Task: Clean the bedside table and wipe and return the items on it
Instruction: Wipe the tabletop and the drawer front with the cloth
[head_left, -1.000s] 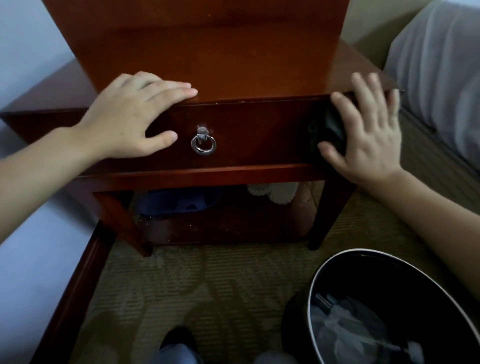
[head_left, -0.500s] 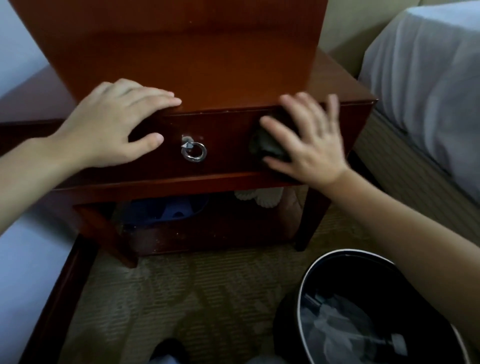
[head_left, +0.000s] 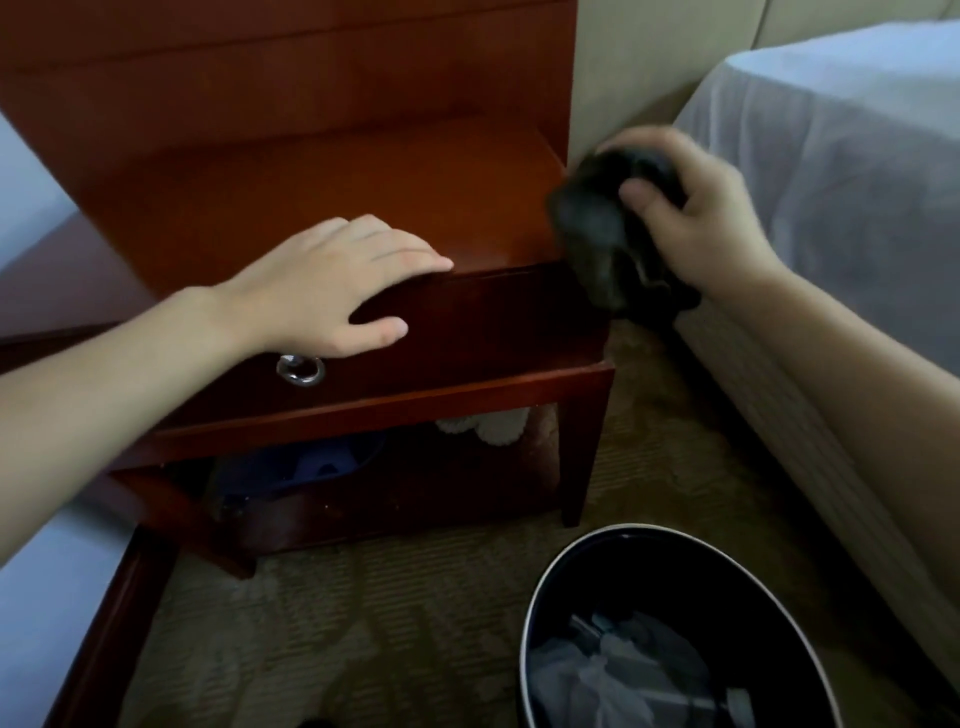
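The left grip (head_left: 332, 286) is laid flat on the front edge of the bench (head_left: 363, 171), fingers straight, thumb on the drawer front above the ring pull (head_left: 300, 369). A dark cloth (head_left: 597, 234) is clutched in the right grip (head_left: 706, 218) at the bench's right front corner, hemmed in by the bed (head_left: 831, 182). A blue item (head_left: 311, 462) and a white item (head_left: 493, 426) are kept on the lower shelf. A black bin (head_left: 649, 529) is set on the carpet nearby.

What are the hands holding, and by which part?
The right hand grips a dark cloth by its bunched upper part; left hand holds nothing, resting on the bedside table.
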